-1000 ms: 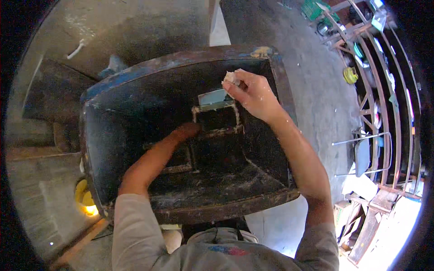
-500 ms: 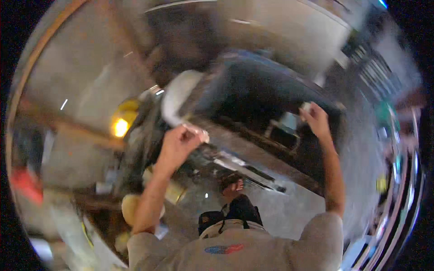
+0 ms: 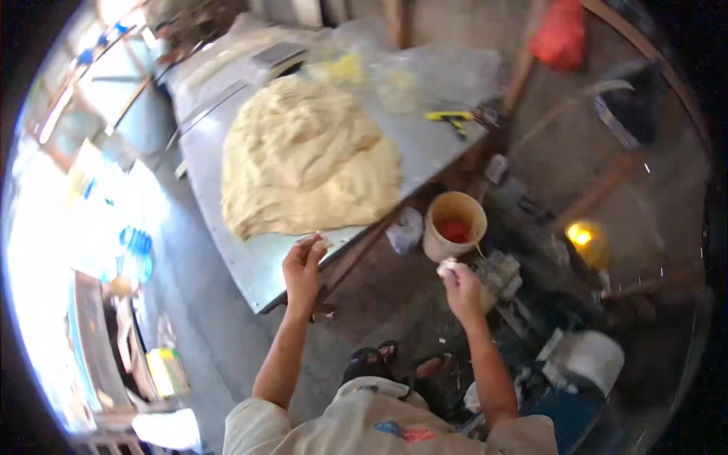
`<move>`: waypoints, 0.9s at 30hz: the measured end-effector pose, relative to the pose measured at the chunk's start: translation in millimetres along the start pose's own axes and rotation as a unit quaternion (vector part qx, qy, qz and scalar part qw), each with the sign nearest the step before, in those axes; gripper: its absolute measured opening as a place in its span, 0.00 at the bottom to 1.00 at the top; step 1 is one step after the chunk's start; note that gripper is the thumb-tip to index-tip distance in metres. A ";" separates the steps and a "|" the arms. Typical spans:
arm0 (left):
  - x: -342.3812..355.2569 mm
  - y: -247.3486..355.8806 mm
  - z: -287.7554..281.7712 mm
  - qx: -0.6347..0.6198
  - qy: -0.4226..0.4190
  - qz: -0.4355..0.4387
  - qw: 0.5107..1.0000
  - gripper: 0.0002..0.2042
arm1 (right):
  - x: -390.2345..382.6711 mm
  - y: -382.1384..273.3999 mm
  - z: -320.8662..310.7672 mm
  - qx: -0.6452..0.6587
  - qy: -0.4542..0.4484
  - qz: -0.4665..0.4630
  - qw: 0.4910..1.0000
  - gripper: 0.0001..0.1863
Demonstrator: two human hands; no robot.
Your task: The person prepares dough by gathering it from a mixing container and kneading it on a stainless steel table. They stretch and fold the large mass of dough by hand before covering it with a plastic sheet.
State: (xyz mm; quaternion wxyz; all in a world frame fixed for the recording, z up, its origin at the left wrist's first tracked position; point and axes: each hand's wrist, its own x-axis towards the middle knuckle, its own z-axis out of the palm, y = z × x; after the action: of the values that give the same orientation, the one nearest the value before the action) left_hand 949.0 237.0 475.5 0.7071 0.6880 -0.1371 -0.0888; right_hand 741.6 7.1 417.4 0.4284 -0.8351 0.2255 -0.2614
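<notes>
A large pale mound of dough lies spread on a sheet-metal table. My left hand is at the table's near edge just below the mound, pinching a small pale scrap, apparently dough. My right hand is farther right, off the table, closed on another small pale lump just below a cream bucket with red inside. A plastic bag sits beside the bucket.
The table's back holds plastic bags, a dark flat tray and a yellow-and-black tool. Dark machinery stands at the lower right, near a glowing yellow object. Wooden furniture lines the bright left side. A red bag is behind.
My view has swung away from the dark trough to the metal table with the dough. Both hands have come out from over the trough, still holding pale scraps.
</notes>
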 end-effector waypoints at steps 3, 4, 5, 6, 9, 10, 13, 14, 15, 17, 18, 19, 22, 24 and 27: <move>25.1 -19.4 -46.7 0.087 0.087 0.067 0.990 0.14 | 63.3 -36.3 91.1 0.039 -0.072 -0.095 0.992 0.17; 34.2 -28.1 -50.6 0.210 0.069 0.088 0.971 0.19 | 82.8 -45.8 116.2 0.002 -0.065 -0.134 0.989 0.19; 41.7 -41.4 -44.8 0.326 0.050 0.106 0.938 0.23 | 100.5 -46.0 135.1 -0.035 -0.056 -0.178 0.982 0.22; 52.0 -53.8 -37.3 0.338 0.016 0.105 0.935 0.30 | 117.3 -45.9 151.6 -0.092 -0.083 -0.164 0.979 0.30; 82.3 -95.6 2.1 0.425 -0.042 0.145 0.893 0.41 | 163.5 -1.3 187.0 -0.239 -0.015 -0.235 0.942 0.37; 91.9 -106.5 8.6 0.504 -0.068 0.184 0.841 0.45 | 171.4 14.4 194.1 -0.241 -0.028 -0.233 0.942 0.39; 131.6 -122.0 24.8 0.566 -0.085 0.152 0.806 0.48 | 203.5 41.9 204.2 -0.278 0.044 -0.331 0.901 0.36; 142.2 -125.0 33.3 0.584 -0.079 0.148 0.794 0.48 | 219.3 50.8 206.0 -0.274 0.041 -0.334 0.901 0.36; 149.4 -124.1 34.3 0.606 -0.076 0.141 0.779 0.48 | 229.7 53.4 211.7 -0.244 0.048 -0.351 0.903 0.33; 169.6 -130.2 38.8 0.600 -0.032 0.175 0.780 0.48 | 260.9 53.7 221.1 -0.209 0.053 -0.362 0.907 0.30; 179.1 -132.7 36.8 0.590 -0.002 0.190 0.785 0.47 | 279.4 48.3 226.1 -0.163 0.035 -0.372 0.913 0.28; 190.0 -133.1 35.9 0.579 0.027 0.205 0.789 0.46 | 299.4 40.3 229.1 -0.119 0.017 -0.381 0.917 0.26; 238.0 -114.3 41.9 0.578 0.033 0.186 0.794 0.37 | 374.9 14.9 238.2 -0.076 0.010 -0.397 0.915 0.22; 269.9 -95.9 49.1 0.563 0.031 0.183 0.806 0.26 | 420.2 -3.7 243.5 -0.078 0.001 -0.402 0.912 0.19; 311.7 -95.6 44.1 0.531 0.002 0.116 0.840 0.23 | 466.5 -20.4 266.9 -0.092 -0.038 -0.378 0.920 0.18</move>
State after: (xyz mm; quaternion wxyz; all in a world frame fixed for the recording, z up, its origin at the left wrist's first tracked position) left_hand 1236.2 93.6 403.2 0.2393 0.9372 -0.2401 0.0818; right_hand 1268.2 -102.7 415.5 0.2274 -0.9031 -0.1010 -0.3499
